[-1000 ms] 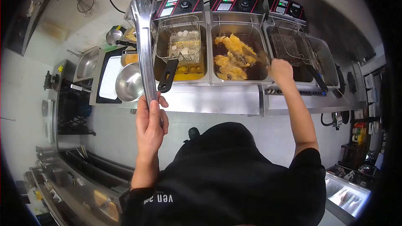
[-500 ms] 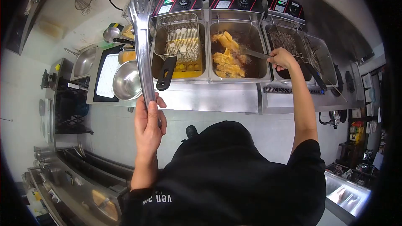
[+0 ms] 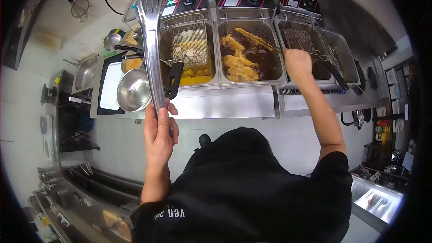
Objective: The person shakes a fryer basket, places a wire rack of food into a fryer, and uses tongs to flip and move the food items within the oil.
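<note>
My left hand point(image 3: 158, 128) is closed around long metal tongs point(image 3: 154, 49) with slotted ends, held upright in front of the fryers. Over the right edge of the middle fryer point(image 3: 217, 69), my right hand point(image 3: 299, 65) grips a slim metal utensil point(image 3: 277, 50); its exact kind is hard to make out. At the utensil's far end, a long golden battered strip point(image 3: 254, 38) lies slanted above or at the dark oil. Several battered pieces point(image 3: 240, 68) float in the left half of that oil, which bubbles.
A fryer basket point(image 3: 184, 40) holding small white pieces sits in the left fryer, its black handle point(image 3: 174, 78) toward me. Another wire basket point(image 3: 299, 38) is in the right fryer. A steel bowl point(image 3: 134, 90) and white tray point(image 3: 112, 83) stand at left.
My right hand has turned over, back of hand up, and moved slightly. A battered strip is now raised at the utensil's end, away from the other pieces. The view has shifted slightly.
</note>
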`<state>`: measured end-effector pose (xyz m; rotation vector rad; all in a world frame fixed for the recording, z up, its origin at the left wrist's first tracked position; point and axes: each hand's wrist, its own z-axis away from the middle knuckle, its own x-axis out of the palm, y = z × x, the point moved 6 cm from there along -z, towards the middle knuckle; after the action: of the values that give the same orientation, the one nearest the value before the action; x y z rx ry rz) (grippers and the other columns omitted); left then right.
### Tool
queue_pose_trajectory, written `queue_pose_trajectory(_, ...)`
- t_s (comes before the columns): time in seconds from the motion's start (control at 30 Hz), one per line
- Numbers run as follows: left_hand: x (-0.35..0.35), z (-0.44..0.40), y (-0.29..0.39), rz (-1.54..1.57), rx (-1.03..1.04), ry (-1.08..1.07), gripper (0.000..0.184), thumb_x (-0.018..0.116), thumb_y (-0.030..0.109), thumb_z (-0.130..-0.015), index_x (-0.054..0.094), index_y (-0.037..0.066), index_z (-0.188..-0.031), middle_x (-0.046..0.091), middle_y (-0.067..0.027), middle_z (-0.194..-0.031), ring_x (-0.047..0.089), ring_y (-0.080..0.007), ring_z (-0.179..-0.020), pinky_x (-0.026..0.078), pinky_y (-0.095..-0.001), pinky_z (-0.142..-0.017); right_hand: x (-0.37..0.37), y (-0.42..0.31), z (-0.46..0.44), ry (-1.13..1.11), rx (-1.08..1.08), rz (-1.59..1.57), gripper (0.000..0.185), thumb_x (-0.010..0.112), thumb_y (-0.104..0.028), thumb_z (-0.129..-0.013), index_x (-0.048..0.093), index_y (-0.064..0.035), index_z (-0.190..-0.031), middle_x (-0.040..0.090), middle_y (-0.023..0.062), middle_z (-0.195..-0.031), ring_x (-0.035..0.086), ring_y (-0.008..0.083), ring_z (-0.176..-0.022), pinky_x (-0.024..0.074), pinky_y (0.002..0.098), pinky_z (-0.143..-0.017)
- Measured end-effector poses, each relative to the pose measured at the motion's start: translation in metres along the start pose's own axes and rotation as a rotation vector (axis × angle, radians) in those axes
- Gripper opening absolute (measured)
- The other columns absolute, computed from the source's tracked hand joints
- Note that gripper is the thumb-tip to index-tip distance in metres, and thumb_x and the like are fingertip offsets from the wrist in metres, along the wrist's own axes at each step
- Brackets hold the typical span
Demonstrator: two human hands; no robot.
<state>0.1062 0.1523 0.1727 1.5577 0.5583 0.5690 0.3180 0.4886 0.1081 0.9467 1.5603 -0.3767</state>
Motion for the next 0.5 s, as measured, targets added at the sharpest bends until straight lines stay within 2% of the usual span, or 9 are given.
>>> queue_pose_trajectory(0.03,0.001,0.0,0.0,0.007,-0.001,-0.005,0.03,0.038,0.026,-0.101,0.048,0.001,-0.114,0.051,-0.006,-0.089,0.036,-0.0029,-0.043,0.026,-0.0159,-0.034,0.0,-0.011,0.007,0.087,-0.053,0.007,0.01,0.058,-0.011,-0.075,0.066,-0.0092,-0.069,0.066,0.012,-0.068,0.067,0.0259,-0.065,0.0535,0.0356,-0.057)
queue_pose_trajectory(0.17,0.001,-0.001,-0.001,0.034,-0.005,-0.021,0.03,0.038,0.025,-0.101,0.048,0.001,-0.114,0.051,-0.0061,-0.089,0.036,-0.0029,-0.043,0.026,-0.0159,-0.034,0.018,-0.034,0.022,0.036,-0.058,-0.029,0.011,0.055,-0.01,-0.077,0.065,-0.0087,-0.072,0.065,0.0112,-0.068,0.067,0.0248,-0.066,0.053,0.0352,-0.058)
queue_pose_trajectory(0.23,-0.001,-0.002,-0.001,0.033,-0.019,-0.045,0.03,0.039,0.023,-0.101,0.042,-0.002,-0.117,0.051,-0.0078,-0.092,0.038,-0.0034,-0.044,0.03,-0.0173,-0.035,0.018,-0.036,0.026,0.045,-0.069,-0.043,0.011,0.054,-0.009,-0.078,0.065,-0.0087,-0.074,0.065,0.0109,-0.069,0.067,0.0246,-0.067,0.0529,0.0351,-0.058)
queue_pose_trajectory(0.33,-0.003,-0.002,-0.001,0.037,-0.029,-0.038,0.03,0.039,0.023,-0.101,0.042,-0.002,-0.117,0.051,-0.0078,-0.092,0.038,-0.0033,-0.044,0.03,-0.0172,-0.035,0.015,-0.024,0.028,-0.063,-0.039,-0.06,0.012,0.054,-0.01,-0.079,0.065,-0.0089,-0.076,0.066,0.0112,-0.071,0.067,0.0246,-0.069,0.053,0.0354,-0.06)
queue_pose_trajectory(0.5,-0.003,0.0,-0.006,0.037,-0.021,-0.022,0.03,0.038,0.024,-0.101,0.045,0.0,-0.117,0.051,-0.0071,-0.091,0.037,-0.003,-0.043,0.028,-0.0167,-0.034,-0.015,-0.008,0.036,-0.11,-0.051,-0.16,0.009,0.063,-0.015,-0.074,0.067,-0.0082,-0.078,0.066,0.0127,-0.072,0.067,0.0279,-0.071,0.0529,0.0383,-0.061)
